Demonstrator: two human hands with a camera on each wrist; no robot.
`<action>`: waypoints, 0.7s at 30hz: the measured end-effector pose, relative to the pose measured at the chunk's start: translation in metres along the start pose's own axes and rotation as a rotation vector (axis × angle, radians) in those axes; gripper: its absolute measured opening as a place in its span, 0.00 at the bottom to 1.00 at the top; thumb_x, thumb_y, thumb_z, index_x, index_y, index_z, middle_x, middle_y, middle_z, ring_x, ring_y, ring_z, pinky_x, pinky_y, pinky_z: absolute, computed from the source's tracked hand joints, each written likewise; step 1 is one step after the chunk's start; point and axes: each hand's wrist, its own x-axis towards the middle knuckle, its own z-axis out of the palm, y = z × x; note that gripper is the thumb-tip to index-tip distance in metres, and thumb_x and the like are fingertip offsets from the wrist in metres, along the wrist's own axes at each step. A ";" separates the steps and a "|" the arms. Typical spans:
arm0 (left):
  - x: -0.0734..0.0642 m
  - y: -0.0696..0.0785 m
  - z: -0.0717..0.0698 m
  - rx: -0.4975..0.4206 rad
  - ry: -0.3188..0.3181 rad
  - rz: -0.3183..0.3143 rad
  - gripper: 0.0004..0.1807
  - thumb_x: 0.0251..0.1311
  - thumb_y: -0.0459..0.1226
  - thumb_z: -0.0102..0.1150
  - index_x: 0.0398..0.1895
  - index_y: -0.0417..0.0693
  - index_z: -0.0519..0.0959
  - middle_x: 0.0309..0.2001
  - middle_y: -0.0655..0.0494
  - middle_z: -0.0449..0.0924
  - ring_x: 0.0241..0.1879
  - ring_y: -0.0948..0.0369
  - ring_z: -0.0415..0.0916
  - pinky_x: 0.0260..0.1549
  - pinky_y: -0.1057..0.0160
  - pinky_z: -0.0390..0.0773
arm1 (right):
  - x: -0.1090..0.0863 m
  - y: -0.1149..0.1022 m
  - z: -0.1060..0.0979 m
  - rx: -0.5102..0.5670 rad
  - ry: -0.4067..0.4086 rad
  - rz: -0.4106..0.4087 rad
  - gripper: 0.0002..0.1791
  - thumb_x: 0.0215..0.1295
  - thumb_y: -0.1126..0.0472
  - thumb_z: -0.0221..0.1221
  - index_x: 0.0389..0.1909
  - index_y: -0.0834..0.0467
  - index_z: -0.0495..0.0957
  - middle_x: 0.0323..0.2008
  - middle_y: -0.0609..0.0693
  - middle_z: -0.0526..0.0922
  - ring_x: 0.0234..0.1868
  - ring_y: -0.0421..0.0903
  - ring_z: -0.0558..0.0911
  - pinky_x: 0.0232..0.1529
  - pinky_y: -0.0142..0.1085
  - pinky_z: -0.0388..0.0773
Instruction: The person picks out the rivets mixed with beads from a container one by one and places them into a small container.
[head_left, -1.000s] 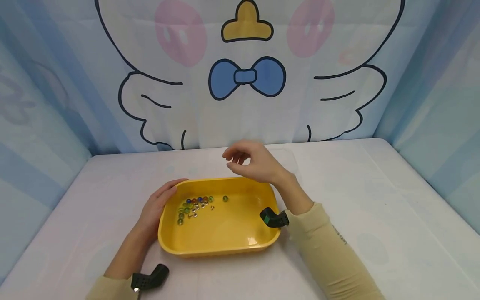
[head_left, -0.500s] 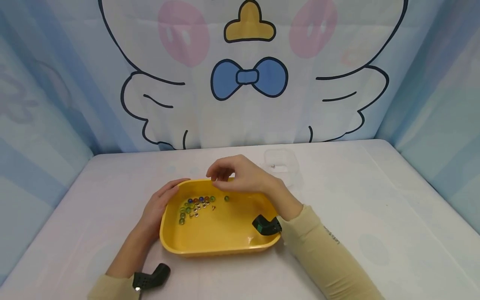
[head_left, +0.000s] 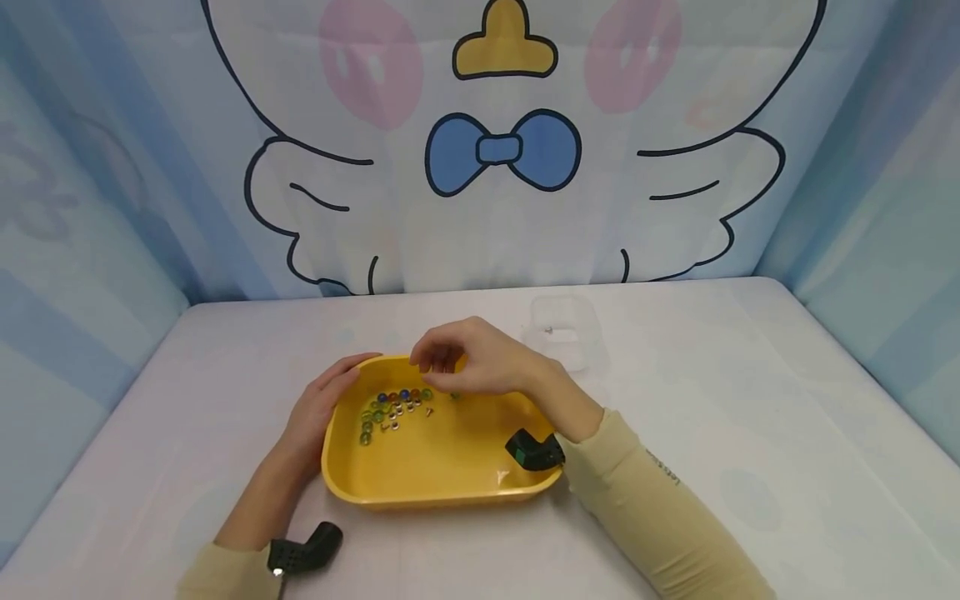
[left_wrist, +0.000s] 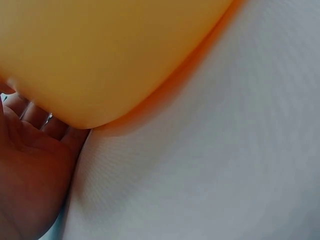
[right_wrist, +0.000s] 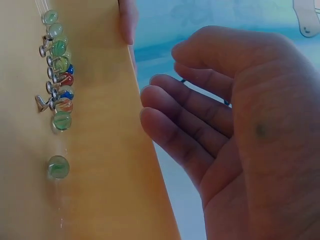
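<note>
A yellow tray [head_left: 450, 467] stands on the table. Glass marbles [right_wrist: 62, 120], green, blue and red, lie in it toward the left, mostly in a bent line. Beside them are several small metal pieces [head_left: 395, 416] with round heads and short shanks. My left hand [head_left: 315, 412] rests against the tray's left side, its fingers extended along the outer wall. Over the tray's far rim hovers my right hand [head_left: 483, 357], fingers loosely bent, with nothing visible between thumb and fingers. One green marble [right_wrist: 59, 167] lies apart from the line, largely hidden by that hand in the head view.
Behind the tray, to the right, sits a clear plastic box [head_left: 567, 333] with a small metal piece [head_left: 548, 330] at it. A cartoon-printed cloth [head_left: 498, 225] hangs along the table's back edge. Cloth walls stand at both sides.
My right hand has moved left and nearer, from beyond the tray's far rim to over it, uncovering the clear box. The left hand stays at the tray's side. The view shifts slightly.
</note>
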 end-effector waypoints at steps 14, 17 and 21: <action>-0.001 0.002 -0.001 -0.018 -0.016 0.016 0.25 0.81 0.47 0.35 0.73 0.48 0.66 0.70 0.52 0.67 0.66 0.57 0.65 0.60 0.74 0.67 | 0.005 0.005 0.009 -0.102 -0.153 0.014 0.11 0.62 0.68 0.65 0.45 0.65 0.82 0.37 0.47 0.83 0.35 0.38 0.79 0.40 0.31 0.80; -0.001 0.002 -0.001 -0.018 -0.016 0.016 0.25 0.81 0.47 0.35 0.73 0.48 0.66 0.70 0.51 0.67 0.66 0.57 0.65 0.59 0.74 0.68 | 0.006 0.007 0.011 -0.134 -0.183 0.028 0.11 0.62 0.68 0.65 0.46 0.64 0.82 0.37 0.47 0.83 0.35 0.39 0.79 0.40 0.30 0.79; -0.001 0.001 -0.002 -0.031 -0.016 0.018 0.25 0.81 0.46 0.35 0.73 0.47 0.66 0.70 0.51 0.67 0.66 0.57 0.65 0.59 0.74 0.68 | 0.007 0.008 0.013 -0.187 -0.213 0.037 0.11 0.62 0.67 0.65 0.46 0.63 0.82 0.38 0.48 0.84 0.36 0.41 0.80 0.41 0.29 0.79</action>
